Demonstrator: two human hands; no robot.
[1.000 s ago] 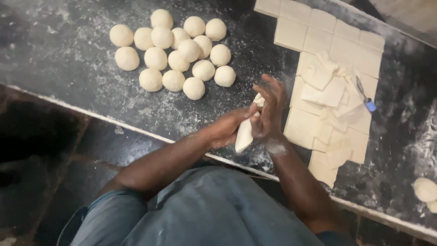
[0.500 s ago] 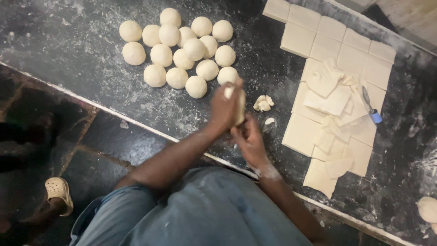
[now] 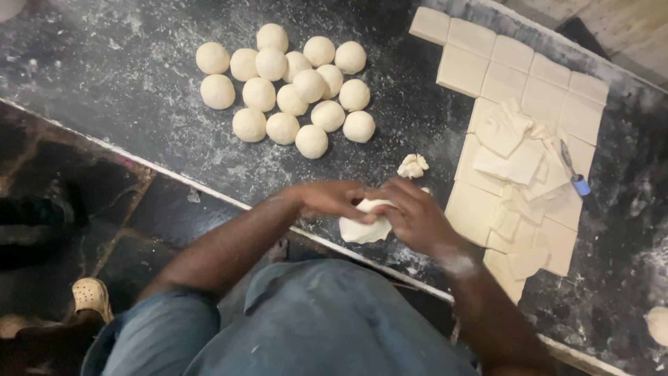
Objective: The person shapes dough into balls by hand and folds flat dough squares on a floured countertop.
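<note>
With both hands, left hand [image 3: 332, 200] and right hand [image 3: 415, 216], clamped on a dough piece [image 3: 363, 227], shaping's underway; next likely needs rounding.

Soft, matt dough piece [image 3: 363, 228] and smooth dough balls [image 3: 283, 90] — on a dark, flour-dusted stone counter [image 3: 125, 76].

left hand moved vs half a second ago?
Yes. The left hand has dropped away from the cluster of dough balls toward the counter's near edge, where it now meets the right hand around the dough piece.
</note>
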